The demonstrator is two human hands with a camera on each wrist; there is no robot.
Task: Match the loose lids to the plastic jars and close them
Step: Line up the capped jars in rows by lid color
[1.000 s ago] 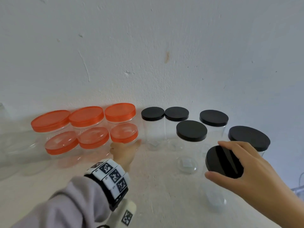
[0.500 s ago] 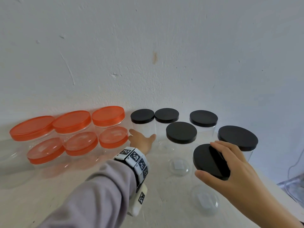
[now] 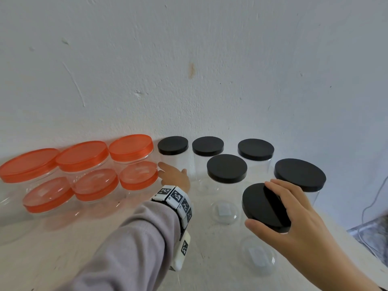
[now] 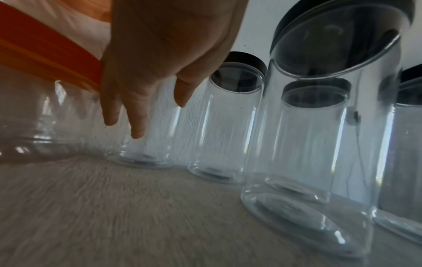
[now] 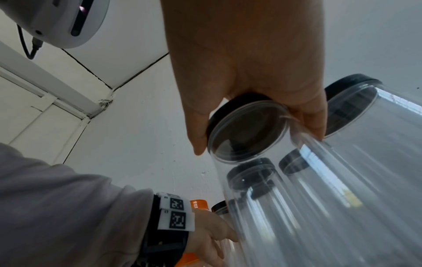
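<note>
My right hand grips the black lid on top of a tall clear jar at the front right, thumb on the near rim and fingers over the far rim. The right wrist view shows that hand wrapped round the same lid from below. My left hand reaches to the back row with fingers straight, right in front of a small clear jar with a black lid. In the left wrist view its fingertips hover at that jar's wall; I cannot tell if they touch.
Several wide jars with orange lids stand at the back left against the wall. More black-lidded clear jars crowd the back right. The table edge runs close on the right, with a cable beyond it.
My left hand has moved right, from the orange-lidded jars to the small black-lidded jar. The right hand has kept its grip on the black lid.
</note>
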